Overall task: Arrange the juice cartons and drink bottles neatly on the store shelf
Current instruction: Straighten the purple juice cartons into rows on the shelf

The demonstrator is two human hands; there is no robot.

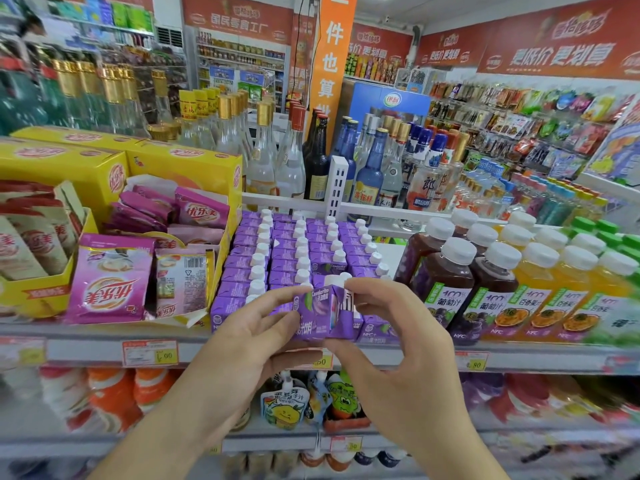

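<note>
From my head view, I have one purple carton (323, 315) pinched between both hands at the front lip of the shelf (86, 351): my left hand (242, 341) curls its fingers round the carton's left face with the thumb underneath, and my right hand (384, 327) grips the right face and top near the white cap. The carton sits just in front of the purple carton block (294, 251), over a front slot in one of its middle rows that looks to be the gap to fill. To do this well, I judge I should square the carton so its printed face looks outward and its cap lines up with the caps behind, then slide it straight back until it touches its neighbour, keeping it upright. The room is tight: right of the block the grape juice bottles (446, 282) stand close, with the orange juice bottles (554, 282) beyond them, so my right wrist should stay low and in front of them. Left of the block, the yellow display box (187, 168) with pink sachets (110, 282) leans near, and a torn flap pokes toward the cartons. Behind the block runs a white rail (381, 209) with liquor bottles (294, 161) past it, so pushing too hard could shunt the rows back.
</note>
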